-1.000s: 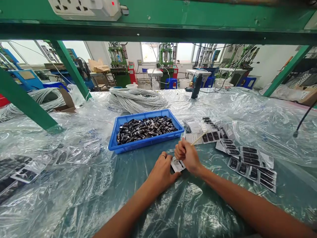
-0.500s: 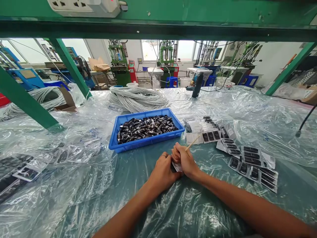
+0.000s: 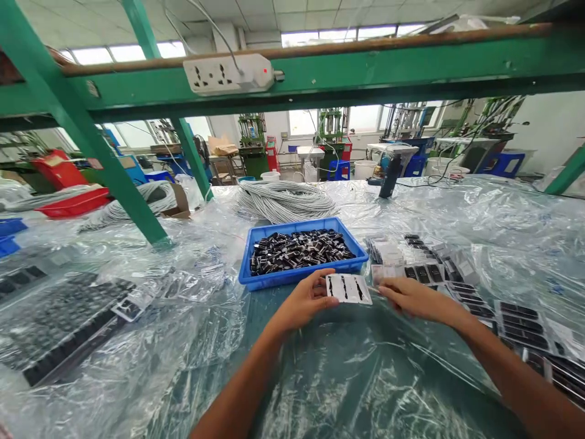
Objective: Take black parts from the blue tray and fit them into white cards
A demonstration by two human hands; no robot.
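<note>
Plastic-covered table (image 3: 347,390), blue print (image 3: 555,286) illegible; left hand (image 3: 305,301) pinches white card (image 3: 348,289), right hand (image 3: 414,297) beside it, grip unclear

Your left hand (image 3: 301,305) covers the left end of the white card (image 3: 350,289), whose black marks are too small for you to read. Most of the pale stick (image 3: 373,289) is hidden in your right hand (image 3: 411,297). Your forearms (image 3: 249,375) and the nearest black packs (image 3: 564,377) get cut off by the frame.
</note>
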